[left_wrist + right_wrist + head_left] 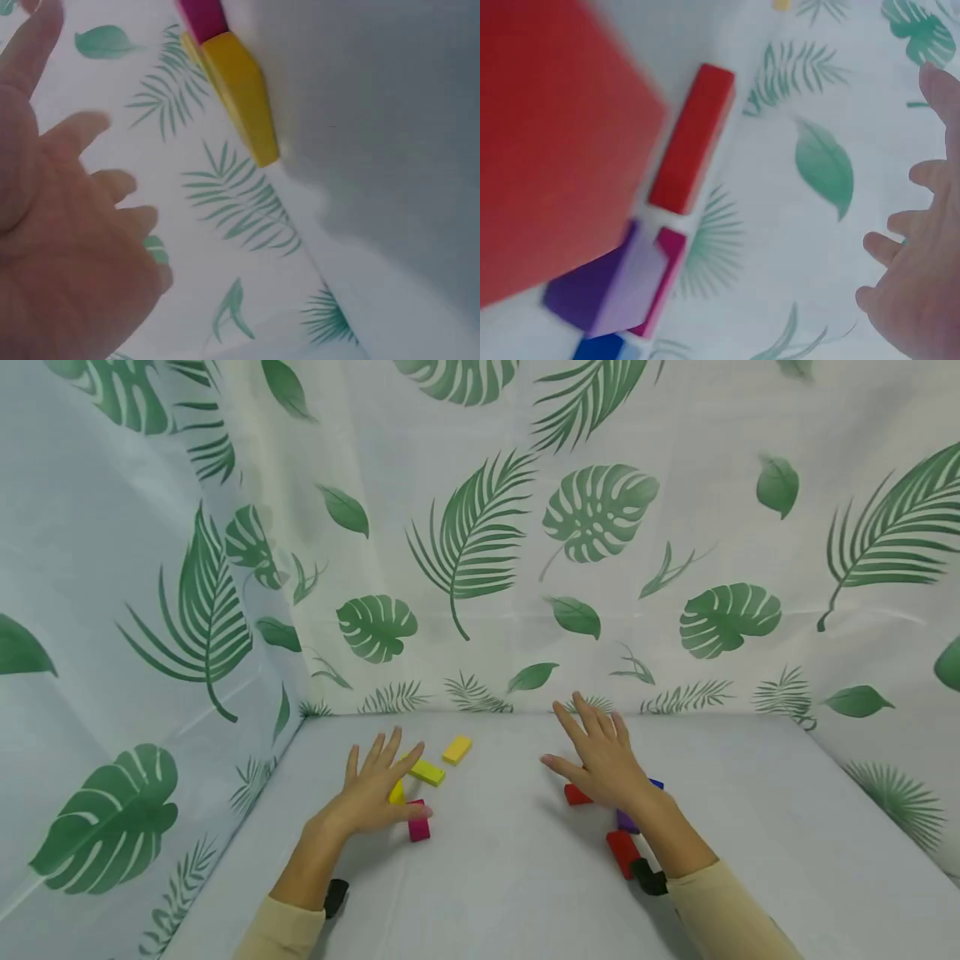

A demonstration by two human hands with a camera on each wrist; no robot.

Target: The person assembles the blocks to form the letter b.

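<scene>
Fingers spread, a person's left hand and right hand hover well apart above a pale desk. By the right lie two red blocks, one purple block, one magenta block and one blue block; by the left, another magenta block and three yellow blocks, before a leaf-print curtain.

Soft light, faint shadows, blurred red block

Head view, both wrist views: no text, label, brand, number or sign you can read on anything in sight.
</scene>
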